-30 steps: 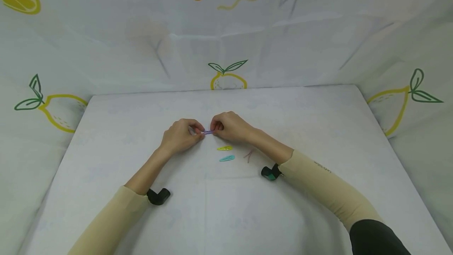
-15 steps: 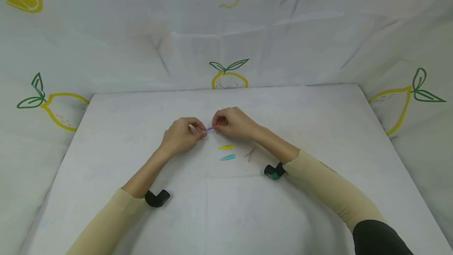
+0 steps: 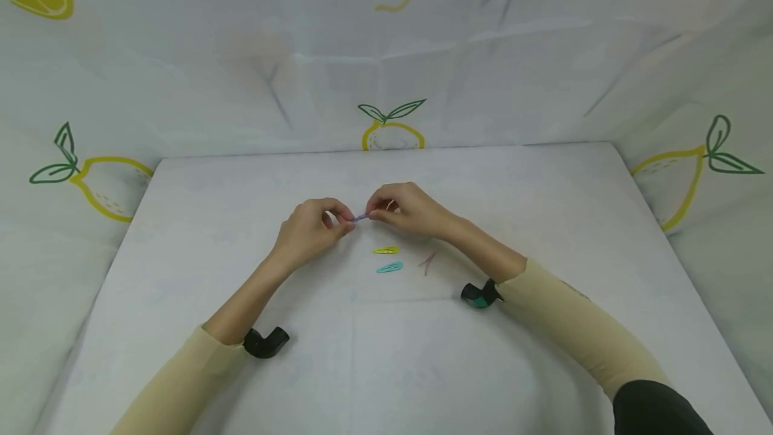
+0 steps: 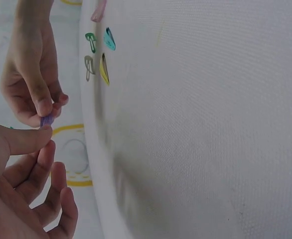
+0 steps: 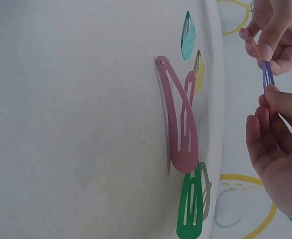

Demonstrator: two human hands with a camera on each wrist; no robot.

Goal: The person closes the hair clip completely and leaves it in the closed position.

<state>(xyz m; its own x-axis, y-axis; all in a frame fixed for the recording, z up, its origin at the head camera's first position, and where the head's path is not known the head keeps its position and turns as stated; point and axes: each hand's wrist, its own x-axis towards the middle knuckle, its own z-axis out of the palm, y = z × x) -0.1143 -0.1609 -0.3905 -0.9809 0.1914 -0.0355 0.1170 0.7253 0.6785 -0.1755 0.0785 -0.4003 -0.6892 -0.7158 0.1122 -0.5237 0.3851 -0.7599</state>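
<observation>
A slim purple snap hair clip [image 5: 268, 74] is stretched between my two hands above the far middle of the table. My left hand [image 3: 311, 232] pinches one end between thumb and forefinger, its other fingers loosely bent. At the opposite end, the thumb and fingers of my right hand [image 3: 410, 208] pinch the clip. Only its short middle part shows; fingertips hide both ends. Nearer me lie a yellow snap clip [image 3: 386, 250] and a light-blue one [image 3: 389, 267], with a pink clip [image 5: 180, 119] to their right, its prongs spread apart.
A green clip [image 5: 189, 204] and a grey clip [image 4: 89, 67] also lie on the white-covered table [image 3: 302, 368]; my right arm hides them in the head view. Behind the table's far edge rises a lemon-print cloth [image 3: 241, 86].
My right hand has shifted rightward and slightly away from me, and the purple clip now slants up towards it. The left hand has barely moved. The clips on the table lie as before.
</observation>
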